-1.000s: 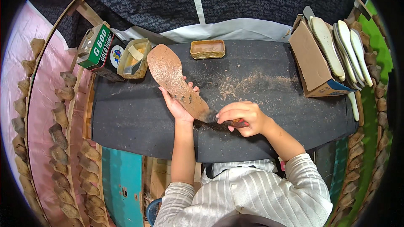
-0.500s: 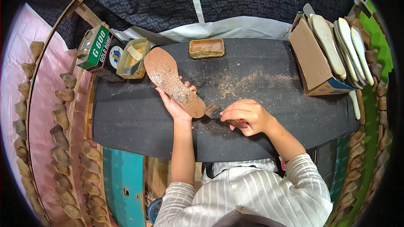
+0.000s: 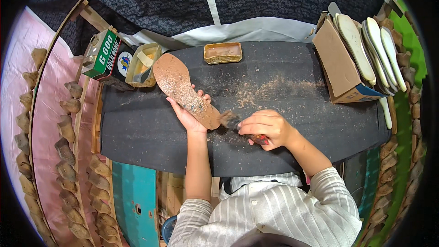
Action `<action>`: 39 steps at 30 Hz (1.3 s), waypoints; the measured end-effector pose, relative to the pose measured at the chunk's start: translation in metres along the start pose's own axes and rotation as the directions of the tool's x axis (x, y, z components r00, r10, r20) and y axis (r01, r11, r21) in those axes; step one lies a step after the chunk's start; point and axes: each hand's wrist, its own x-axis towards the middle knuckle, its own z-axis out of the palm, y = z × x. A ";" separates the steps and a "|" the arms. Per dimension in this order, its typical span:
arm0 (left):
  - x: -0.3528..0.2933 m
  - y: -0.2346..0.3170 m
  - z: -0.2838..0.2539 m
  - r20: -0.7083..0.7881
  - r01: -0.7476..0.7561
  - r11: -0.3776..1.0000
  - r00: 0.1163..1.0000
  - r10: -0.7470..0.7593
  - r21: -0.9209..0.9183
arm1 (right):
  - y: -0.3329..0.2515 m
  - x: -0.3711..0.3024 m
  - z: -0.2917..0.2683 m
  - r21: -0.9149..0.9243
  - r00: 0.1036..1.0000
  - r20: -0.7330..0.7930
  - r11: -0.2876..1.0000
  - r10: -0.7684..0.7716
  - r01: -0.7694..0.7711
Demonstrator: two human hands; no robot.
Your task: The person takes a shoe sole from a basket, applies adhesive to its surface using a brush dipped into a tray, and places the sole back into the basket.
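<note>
A brown shoe sole (image 3: pixel 176 84), glossy and wet-looking over its upper face, lies tilted across my left hand (image 3: pixel 190 118). That hand supports it from beneath, with the thumb along the near edge and fingertips showing past the far edge. My right hand (image 3: pixel 267 128) is closed round the dark, red-marked handle of a brush (image 3: pixel 232 121). The brush's brown bristles meet the narrow end of the sole, near its rim. Part of the handle is hidden by my fingers.
Brown shavings (image 3: pixel 260 90) litter the black table (image 3: pixel 137 130). A small tray (image 3: pixel 222 53) stands at the back. Back left are a glue can (image 3: pixel 103 59) and a tub (image 3: pixel 153 75); right, a carton (image 3: pixel 336 59) with pale soles (image 3: pixel 354 48). Racks of shoe lasts (image 3: pixel 66 151) flank the table.
The sole and my left hand have shifted slightly left. The brush stays at the sole's narrow end, its bristles now nearer the rim; my right hand has barely moved.
</note>
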 end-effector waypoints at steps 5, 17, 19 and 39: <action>0.000 0.002 -0.005 0.102 0.068 0.997 0.992 -0.071 0.030 | -0.002 0.002 0.018 0.069 0.991 0.064 0.991 -0.121 0.117; -0.008 -0.008 0.007 0.026 0.001 0.992 1.000 -0.004 0.130 | -0.003 0.009 -0.004 -0.021 0.973 -0.215 0.996 0.084 -0.091; -0.007 -0.011 0.002 0.108 0.005 0.992 0.994 -0.019 0.125 | -0.002 0.007 0.003 -0.017 0.975 -0.201 0.994 0.099 -0.104; -0.007 -0.008 0.000 0.234 0.104 0.985 0.963 -0.134 0.138 | 0.000 0.004 0.001 0.120 0.975 -0.183 0.987 0.126 -0.105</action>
